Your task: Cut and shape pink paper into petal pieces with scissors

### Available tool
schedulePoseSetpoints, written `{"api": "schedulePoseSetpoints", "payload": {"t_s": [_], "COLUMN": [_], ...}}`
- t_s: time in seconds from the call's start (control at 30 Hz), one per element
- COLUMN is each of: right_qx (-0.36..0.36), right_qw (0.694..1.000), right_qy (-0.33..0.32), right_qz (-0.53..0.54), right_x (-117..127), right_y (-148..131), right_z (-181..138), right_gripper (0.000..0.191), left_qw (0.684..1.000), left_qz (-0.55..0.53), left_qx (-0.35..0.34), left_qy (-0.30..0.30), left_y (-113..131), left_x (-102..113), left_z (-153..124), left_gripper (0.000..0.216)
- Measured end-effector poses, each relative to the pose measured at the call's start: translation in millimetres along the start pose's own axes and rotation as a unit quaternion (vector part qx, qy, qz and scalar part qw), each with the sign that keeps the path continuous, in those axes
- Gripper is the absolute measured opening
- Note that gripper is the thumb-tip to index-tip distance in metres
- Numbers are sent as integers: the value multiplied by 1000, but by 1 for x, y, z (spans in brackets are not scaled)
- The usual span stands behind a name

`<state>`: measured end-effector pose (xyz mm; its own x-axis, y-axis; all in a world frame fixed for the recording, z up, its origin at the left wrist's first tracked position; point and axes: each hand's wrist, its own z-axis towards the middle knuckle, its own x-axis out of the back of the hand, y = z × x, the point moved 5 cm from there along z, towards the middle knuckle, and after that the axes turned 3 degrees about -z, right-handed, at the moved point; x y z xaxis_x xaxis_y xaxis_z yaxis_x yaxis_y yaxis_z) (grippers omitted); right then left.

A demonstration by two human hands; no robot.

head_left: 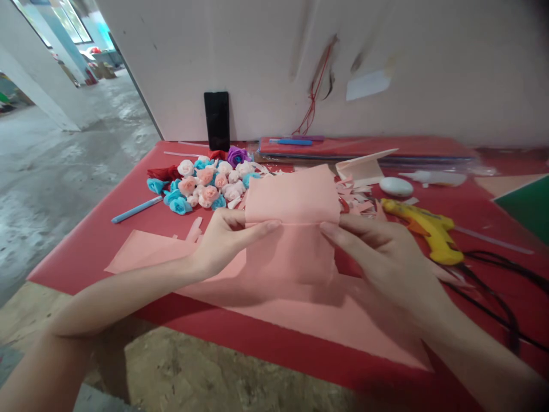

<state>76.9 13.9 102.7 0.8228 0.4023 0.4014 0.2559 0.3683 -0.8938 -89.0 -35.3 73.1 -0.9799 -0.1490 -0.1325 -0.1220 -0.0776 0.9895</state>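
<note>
Left hand (221,243) and right hand (388,252) pinch the paper (291,197) at nine and three o'clock, mid-view over the bench (103,229); uneven thumb pressure could skew its fold

One head view, forward and down, close over hands (219,241) and red table (92,252)

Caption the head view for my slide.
Left hand and right hand pinch a creased, rectangular pink paper sheet; small, multicoloured paper roses lie beyond.
</note>
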Motion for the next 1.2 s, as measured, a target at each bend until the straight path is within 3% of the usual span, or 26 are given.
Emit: {"api": "schedulePoseSetpoints", "payload": {"t_s": [0.2, 0.47, 0.77, 1.03, 1.2], "right_qx": [-47, -30, -49, -120, -84], "right_qw": [995, 990, 984, 982, 985], "right_qy": [-14, -9, -14, 14, 4], "right_qz": [82, 140, 169, 147, 150], "right_x": [2, 4, 4, 8, 10], "right_y": [10, 15, 27, 24, 19], "right_z": [-1, -2, 0, 0, 5], "right_gripper": [8, 18, 14, 14, 19], "left_qw": [999, 995, 991, 985, 980], "left_qz": [32, 35, 50, 11, 30], "left_qx": [-20, -27, -41, -19, -14], "left_qy": [-11, -86, -114, -169, -198], "left_y": [3, 3, -3, 4, 8], "left_x": [2, 2, 9, 5, 6], "left_z": [4, 7, 11, 10, 12], "left_gripper": [18, 21, 17, 8, 34]}}
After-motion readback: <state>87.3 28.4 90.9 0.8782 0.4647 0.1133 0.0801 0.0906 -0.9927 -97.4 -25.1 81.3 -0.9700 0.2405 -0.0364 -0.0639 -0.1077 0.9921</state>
